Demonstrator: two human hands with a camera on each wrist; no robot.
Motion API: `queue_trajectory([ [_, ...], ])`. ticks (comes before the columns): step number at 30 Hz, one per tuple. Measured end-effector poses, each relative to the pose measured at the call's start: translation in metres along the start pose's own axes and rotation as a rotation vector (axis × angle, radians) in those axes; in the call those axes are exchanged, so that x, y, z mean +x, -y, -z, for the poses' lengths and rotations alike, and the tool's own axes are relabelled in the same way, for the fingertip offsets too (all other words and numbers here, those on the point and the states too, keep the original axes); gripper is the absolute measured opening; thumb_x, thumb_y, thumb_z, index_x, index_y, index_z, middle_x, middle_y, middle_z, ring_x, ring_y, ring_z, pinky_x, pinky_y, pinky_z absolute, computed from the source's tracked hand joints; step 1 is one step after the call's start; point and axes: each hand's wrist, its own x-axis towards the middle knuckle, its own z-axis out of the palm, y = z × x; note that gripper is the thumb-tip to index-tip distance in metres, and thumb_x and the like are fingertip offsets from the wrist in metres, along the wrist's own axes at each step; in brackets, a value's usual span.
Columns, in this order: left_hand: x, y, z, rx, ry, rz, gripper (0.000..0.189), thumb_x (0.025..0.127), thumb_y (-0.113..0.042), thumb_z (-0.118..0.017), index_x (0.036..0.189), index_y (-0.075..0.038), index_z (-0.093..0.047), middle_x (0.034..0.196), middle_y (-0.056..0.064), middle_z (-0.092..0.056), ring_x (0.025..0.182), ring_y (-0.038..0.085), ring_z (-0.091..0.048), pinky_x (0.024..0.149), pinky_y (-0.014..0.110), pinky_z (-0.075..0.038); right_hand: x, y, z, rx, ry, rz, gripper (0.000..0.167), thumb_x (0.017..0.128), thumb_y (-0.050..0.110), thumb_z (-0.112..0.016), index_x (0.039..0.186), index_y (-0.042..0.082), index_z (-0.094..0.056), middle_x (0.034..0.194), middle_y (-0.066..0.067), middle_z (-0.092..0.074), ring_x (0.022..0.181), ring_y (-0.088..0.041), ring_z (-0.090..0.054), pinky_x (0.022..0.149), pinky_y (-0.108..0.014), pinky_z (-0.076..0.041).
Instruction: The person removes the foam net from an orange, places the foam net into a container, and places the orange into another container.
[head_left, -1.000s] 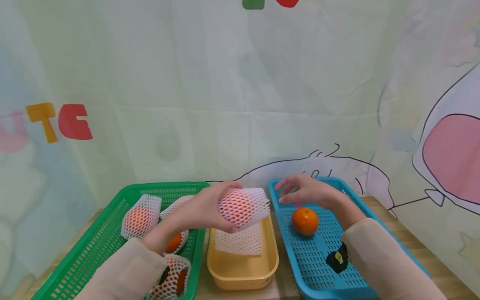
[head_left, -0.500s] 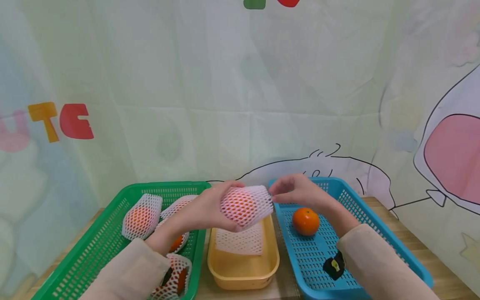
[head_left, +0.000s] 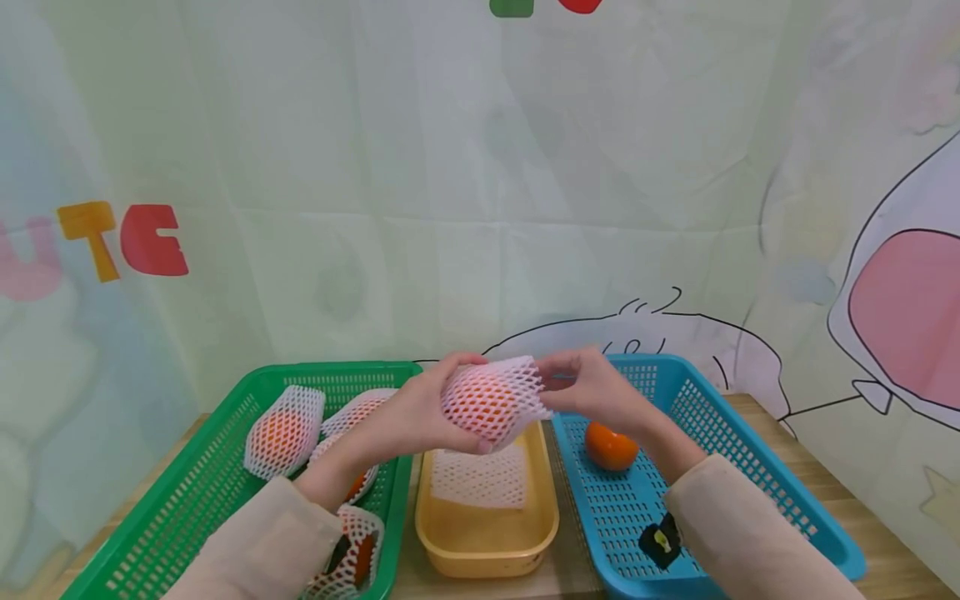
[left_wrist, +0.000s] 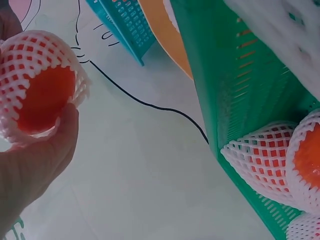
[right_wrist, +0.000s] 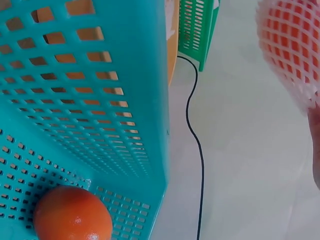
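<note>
In the head view my left hand point(head_left: 420, 417) grips an orange point(left_wrist: 47, 97) wrapped in a white foam net sleeve point(head_left: 495, 400), held above the yellow tray. The left wrist view shows bare orange peel at one end of the sleeve, with the thumb along it. My right hand point(head_left: 596, 387) pinches the sleeve's loose end on the right; its fingertips are partly hidden behind the netting. Below the right hand, a bare orange point(head_left: 611, 447) lies in the blue basket point(head_left: 783, 492).
The green basket point(head_left: 217, 450) on the left holds several net-sleeved oranges point(head_left: 281, 433). Between the baskets stands the yellow tray point(head_left: 487, 537) with a flat foam net point(head_left: 480, 475) in it. A printed cloth point(head_left: 420, 250) hangs behind the wooden table point(head_left: 892, 525).
My right hand has moved left from above the blue basket to the sleeve's end and taken hold of it. The left hand keeps its grip, and the sleeved orange has shifted slightly right.
</note>
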Motion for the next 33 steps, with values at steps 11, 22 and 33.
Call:
queue_trajectory([
  [11,-0.002,-0.004,-0.003,-0.199,-0.062,0.040,0.080,0.067,-0.019,-0.084,0.133,-0.022,-0.038,0.119,0.010,-0.050,0.101,0.026,-0.053,0.078,0.037,-0.049,0.001,-0.003,-0.007,0.095,0.040,0.060,0.050,0.078,0.008,-0.073,0.124,0.006,-0.052,0.120,-0.010,-0.056,0.109,-0.027,-0.054,0.088,-0.040,-0.048],
  [22,-0.002,-0.006,-0.008,-0.316,-0.089,0.074,0.073,0.073,-0.018,-0.079,0.134,-0.018,-0.038,0.120,0.013,-0.048,0.101,0.028,-0.051,0.080,0.037,-0.049,0.003,0.004,-0.015,0.178,0.082,0.059,0.066,0.077,0.012,-0.075,0.133,0.014,-0.040,0.126,-0.008,-0.049,0.114,-0.030,-0.047,0.084,-0.042,-0.049],
  [33,-0.001,-0.008,-0.010,-0.340,-0.029,0.050,0.077,0.075,-0.017,-0.078,0.139,-0.016,-0.035,0.127,0.010,-0.047,0.107,0.027,-0.049,0.084,0.036,-0.048,0.000,0.002,-0.010,0.210,0.135,0.039,0.069,0.077,0.010,-0.075,0.134,0.011,-0.038,0.126,-0.012,-0.047,0.110,-0.032,-0.047,0.084,-0.042,-0.049],
])
